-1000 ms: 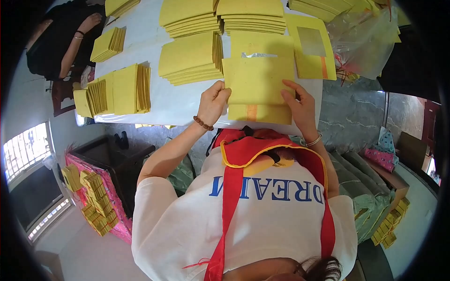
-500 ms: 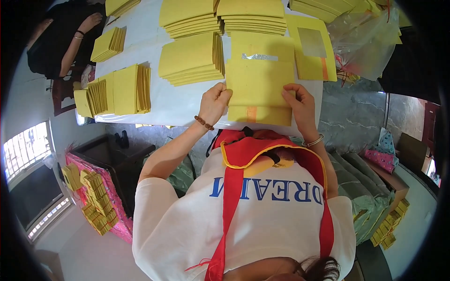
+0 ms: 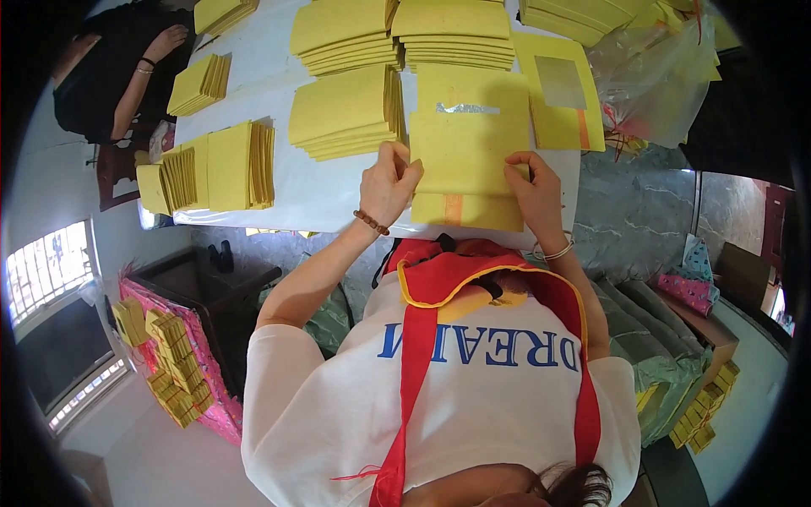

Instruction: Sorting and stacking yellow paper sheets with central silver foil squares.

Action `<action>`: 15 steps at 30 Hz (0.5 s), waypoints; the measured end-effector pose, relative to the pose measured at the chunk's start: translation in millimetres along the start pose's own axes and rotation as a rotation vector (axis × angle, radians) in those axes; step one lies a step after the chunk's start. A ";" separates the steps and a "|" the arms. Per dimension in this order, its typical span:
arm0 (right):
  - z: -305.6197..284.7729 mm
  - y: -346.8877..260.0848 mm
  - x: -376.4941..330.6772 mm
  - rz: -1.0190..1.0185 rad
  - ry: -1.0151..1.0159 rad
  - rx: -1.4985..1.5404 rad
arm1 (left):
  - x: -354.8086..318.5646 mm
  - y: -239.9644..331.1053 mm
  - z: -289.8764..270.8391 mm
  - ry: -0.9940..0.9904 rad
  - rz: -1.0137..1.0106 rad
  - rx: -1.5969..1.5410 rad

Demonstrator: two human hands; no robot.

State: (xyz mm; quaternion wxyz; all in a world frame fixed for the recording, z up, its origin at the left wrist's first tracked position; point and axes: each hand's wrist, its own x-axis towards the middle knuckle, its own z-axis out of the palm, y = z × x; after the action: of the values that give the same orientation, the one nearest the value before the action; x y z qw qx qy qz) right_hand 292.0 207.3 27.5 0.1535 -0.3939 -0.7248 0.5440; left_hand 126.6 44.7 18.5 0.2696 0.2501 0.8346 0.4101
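Observation:
In front of me on the white table, a plain yellow paper sheet (image 3: 469,152) lies over other yellow paper. Above its top edge shows a silver patch (image 3: 467,108), and below its bottom edge an orange strip (image 3: 454,209). My left hand (image 3: 389,184) pinches the sheet's left edge, wearing a brown bead bracelet. At the right edge, my right hand (image 3: 536,190) grips the same sheet between thumb and fingers, its other fingers curled. To the right lies another yellow sheet (image 3: 545,127) with a silver square and an orange strip.
Fanned stacks of folded yellow paper (image 3: 342,110) stand beyond and left on the white table (image 3: 329,186). A clear plastic bag (image 3: 655,84) sits at the far right. Another person's arm (image 3: 135,97) rests at the far left. Yellow bundles (image 3: 173,363) lie on pink cloth below.
Both hands stay at the sheet's side edges. My left fingers have shifted slightly up, and the right thumb and fingers have moved a little inward. The paper has barely moved.

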 end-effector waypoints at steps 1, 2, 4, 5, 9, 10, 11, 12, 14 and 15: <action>0.7 -0.5 -0.3 0.001 0.007 -0.010 | -1.7 7.3 -2.4 0.001 0.000 0.002; 1.4 1.7 0.0 0.004 0.011 -0.009 | -2.3 16.6 -3.0 0.179 0.292 0.205; 3.1 8.8 0.9 -0.023 0.038 -0.012 | -1.8 31.2 0.0 0.358 0.583 0.407; 3.1 9.7 0.7 -0.022 0.036 -0.012 | -0.8 37.5 4.1 0.227 0.749 0.452; 3.5 14.5 1.9 -0.050 0.050 0.010 | -4.5 49.2 29.2 -0.173 0.949 0.612; 3.9 13.5 1.2 -0.136 0.080 -0.012 | -2.3 42.8 34.5 -0.262 0.893 0.692; 2.6 10.5 -0.2 -0.134 0.084 -0.012 | -2.5 36.5 37.2 -0.265 0.896 0.690; 0.2 5.0 -3.0 -0.100 0.053 -0.086 | -3.5 30.4 39.0 -0.242 0.905 0.722; -2.1 -3.1 -9.2 -0.065 0.024 -0.160 | -3.3 30.7 39.8 -0.218 0.916 0.753; -2.7 -5.9 -15.5 -0.329 0.198 -0.469 | -3.4 31.4 40.0 -0.237 0.911 0.757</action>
State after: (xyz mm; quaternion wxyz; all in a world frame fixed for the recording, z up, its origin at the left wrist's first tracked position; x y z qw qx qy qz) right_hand 301.2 197.1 37.1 0.2145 -0.3470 -0.8662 0.2886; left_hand 161.4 81.5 24.3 0.0501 0.7050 0.6957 0.1282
